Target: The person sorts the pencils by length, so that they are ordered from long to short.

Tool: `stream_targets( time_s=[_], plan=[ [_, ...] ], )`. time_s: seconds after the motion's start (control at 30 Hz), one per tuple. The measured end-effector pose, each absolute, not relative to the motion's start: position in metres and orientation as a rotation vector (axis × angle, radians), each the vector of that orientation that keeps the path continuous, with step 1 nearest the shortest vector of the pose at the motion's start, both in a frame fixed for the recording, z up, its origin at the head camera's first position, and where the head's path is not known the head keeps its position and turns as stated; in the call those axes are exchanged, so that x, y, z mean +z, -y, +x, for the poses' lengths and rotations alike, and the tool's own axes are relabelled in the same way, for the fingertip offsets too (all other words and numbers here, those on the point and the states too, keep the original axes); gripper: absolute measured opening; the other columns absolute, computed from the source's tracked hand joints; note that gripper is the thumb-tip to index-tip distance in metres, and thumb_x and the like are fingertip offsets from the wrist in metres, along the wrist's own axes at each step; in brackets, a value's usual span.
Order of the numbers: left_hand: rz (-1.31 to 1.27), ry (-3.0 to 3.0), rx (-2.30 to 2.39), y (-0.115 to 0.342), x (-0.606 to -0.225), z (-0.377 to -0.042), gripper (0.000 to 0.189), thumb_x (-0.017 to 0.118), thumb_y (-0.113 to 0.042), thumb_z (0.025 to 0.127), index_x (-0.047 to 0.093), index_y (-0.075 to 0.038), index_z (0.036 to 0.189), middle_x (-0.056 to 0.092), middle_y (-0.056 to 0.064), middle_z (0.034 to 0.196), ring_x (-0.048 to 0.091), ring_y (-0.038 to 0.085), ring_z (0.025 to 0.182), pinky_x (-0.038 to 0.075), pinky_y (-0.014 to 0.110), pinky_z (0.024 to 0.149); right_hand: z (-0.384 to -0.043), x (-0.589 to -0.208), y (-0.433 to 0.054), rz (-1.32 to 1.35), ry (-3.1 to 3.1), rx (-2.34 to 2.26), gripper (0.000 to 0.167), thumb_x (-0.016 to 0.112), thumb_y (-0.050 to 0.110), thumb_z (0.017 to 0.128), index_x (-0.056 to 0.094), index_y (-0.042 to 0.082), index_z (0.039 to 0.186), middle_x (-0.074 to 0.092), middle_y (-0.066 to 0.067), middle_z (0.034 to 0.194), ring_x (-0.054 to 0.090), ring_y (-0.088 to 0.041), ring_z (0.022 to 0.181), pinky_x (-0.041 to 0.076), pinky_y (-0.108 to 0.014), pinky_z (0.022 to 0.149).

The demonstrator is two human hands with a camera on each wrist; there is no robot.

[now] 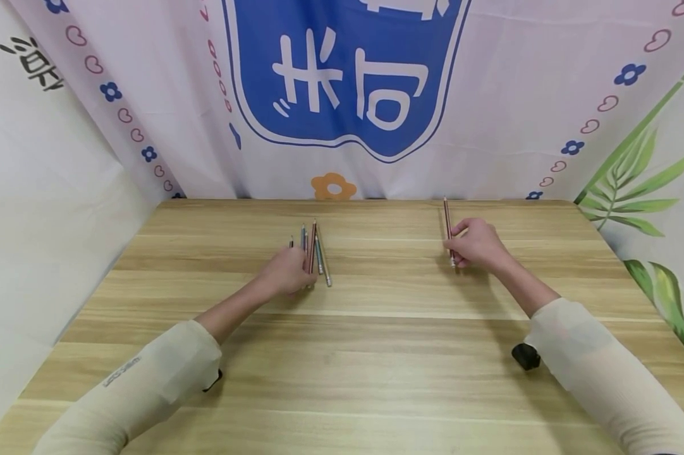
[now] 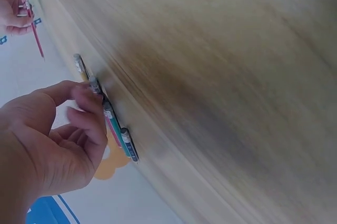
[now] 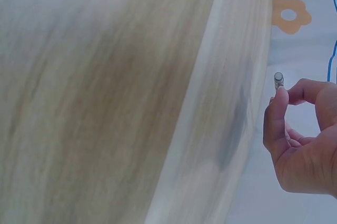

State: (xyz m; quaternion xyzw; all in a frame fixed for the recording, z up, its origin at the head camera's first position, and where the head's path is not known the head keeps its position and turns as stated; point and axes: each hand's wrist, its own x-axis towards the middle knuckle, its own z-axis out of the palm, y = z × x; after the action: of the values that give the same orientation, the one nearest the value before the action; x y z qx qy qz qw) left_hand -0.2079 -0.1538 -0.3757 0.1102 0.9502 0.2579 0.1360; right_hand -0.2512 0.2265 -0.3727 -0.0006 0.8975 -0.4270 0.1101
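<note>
My right hand [image 1: 474,243] pinches a dark red pencil [image 1: 447,221] near its eraser end, over the right part of the table. The right wrist view shows that eraser [image 3: 279,78] sticking out above thumb and finger. On the left, my left hand [image 1: 287,270] is over a loose bunch of several pencils [image 1: 320,253], its fingers curled. In the left wrist view the fingertips are right at the eraser ends, beside a teal pencil [image 2: 117,129] and a yellow pencil [image 2: 80,67]. Whether they grip one I cannot tell. The hand hides part of the bunch.
The wooden table [image 1: 342,366] runs back to a printed curtain [image 1: 501,126] with a blue emblem and an orange flower [image 1: 334,187]. Black wrist devices [image 1: 526,356] show below the pale sleeves. White cloth [image 1: 52,202] hangs at the left.
</note>
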Motion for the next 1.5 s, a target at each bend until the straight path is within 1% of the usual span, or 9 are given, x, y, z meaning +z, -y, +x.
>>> stream_targets(
  time_s=[0.27,0.4,0.53,0.7,0.87,1.1,1.2,1.33,1.5],
  plan=[
    [0.381,-2.904,0.85,0.155,-0.375,-0.206,0.016,0.08,0.001,0.085,0.065,-0.002,0.081,0.065,0.008,0.079,0.059,0.019,0.069,0.053,0.026,0.059,-0.25,-0.37,-0.229,-0.005,-2.619,-1.282,0.032,0.066,0.007,0.096,0.051,-0.012,0.118,0.072,-0.009,0.073,0.063,-0.009,0.052,0.06,-0.026,0.051],
    [0.38,-2.955,0.929,0.153,-0.377,-0.207,0.012,0.078,0.004,0.084,0.067,0.001,0.088,0.068,0.011,0.084,0.064,0.021,0.075,0.058,0.029,0.066,-0.251,-0.369,-0.229,0.003,-2.615,-1.286,0.032,0.065,0.006,0.096,0.052,-0.012,0.118,0.07,-0.007,0.071,0.063,-0.009,0.052,0.06,-0.026,0.051],
    [0.33,-2.964,0.995,0.15,-0.379,-0.211,0.012,0.076,0.004,0.085,0.068,0.002,0.093,0.069,0.011,0.087,0.066,0.022,0.077,0.059,0.03,0.067,-0.251,-0.369,-0.228,0.01,-2.606,-1.293,0.031,0.065,0.006,0.096,0.052,-0.012,0.118,0.069,-0.006,0.069,0.063,-0.009,0.052,0.06,-0.026,0.051],
    [0.313,-2.991,0.96,0.146,-0.381,-0.222,0.008,0.073,0.005,0.086,0.068,0.002,0.091,0.065,0.009,0.083,0.06,0.02,0.073,0.052,0.026,0.062,-0.251,-0.37,-0.228,0.01,-2.607,-1.295,0.032,0.065,0.007,0.096,0.052,-0.012,0.118,0.069,-0.006,0.07,0.063,-0.008,0.052,0.06,-0.026,0.052],
    [0.287,-2.992,0.907,0.144,-0.383,-0.234,0.006,0.068,0.007,0.086,0.064,0.002,0.088,0.059,0.007,0.075,0.052,0.015,0.064,0.043,0.021,0.052,-0.25,-0.369,-0.228,0.011,-2.6,-1.302,0.033,0.065,0.006,0.096,0.051,-0.012,0.12,0.07,-0.008,0.072,0.063,-0.009,0.053,0.061,-0.026,0.052],
    [0.215,-2.972,0.862,0.142,-0.385,-0.244,0.007,0.065,0.01,0.086,0.063,0.004,0.09,0.06,0.009,0.075,0.056,0.016,0.062,0.046,0.021,0.049,-0.25,-0.37,-0.232,0.016,-2.601,-1.288,0.034,0.066,0.007,0.097,0.051,-0.012,0.12,0.07,-0.008,0.073,0.063,-0.01,0.054,0.061,-0.026,0.052],
    [0.186,-2.967,0.857,0.141,-0.385,-0.247,0.012,0.065,0.011,0.085,0.06,0.001,0.083,0.058,0.008,0.071,0.055,0.016,0.059,0.045,0.021,0.048,-0.249,-0.371,-0.237,0.023,-2.6,-1.278,0.034,0.067,0.008,0.097,0.051,-0.011,0.12,0.07,-0.007,0.073,0.063,-0.01,0.054,0.06,-0.026,0.052],
    [0.154,-2.934,0.867,0.139,-0.385,-0.251,0.025,0.061,0.013,0.083,0.052,-0.006,0.069,0.053,0.003,0.06,0.053,0.014,0.05,0.043,0.021,0.043,-0.248,-0.372,-0.244,0.031,-2.614,-1.25,0.033,0.067,0.009,0.097,0.051,-0.011,0.119,0.07,-0.006,0.072,0.063,-0.009,0.054,0.06,-0.026,0.052],
    [0.15,-2.907,0.868,0.134,-0.383,-0.255,0.037,0.057,0.012,0.086,0.045,-0.01,0.059,0.047,0.001,0.05,0.052,0.013,0.044,0.044,0.021,0.04,-0.246,-0.373,-0.252,0.033,-2.626,-1.233,0.034,0.067,0.009,0.097,0.051,-0.011,0.119,0.069,-0.005,0.071,0.062,-0.009,0.053,0.06,-0.025,0.052]
  ],
)
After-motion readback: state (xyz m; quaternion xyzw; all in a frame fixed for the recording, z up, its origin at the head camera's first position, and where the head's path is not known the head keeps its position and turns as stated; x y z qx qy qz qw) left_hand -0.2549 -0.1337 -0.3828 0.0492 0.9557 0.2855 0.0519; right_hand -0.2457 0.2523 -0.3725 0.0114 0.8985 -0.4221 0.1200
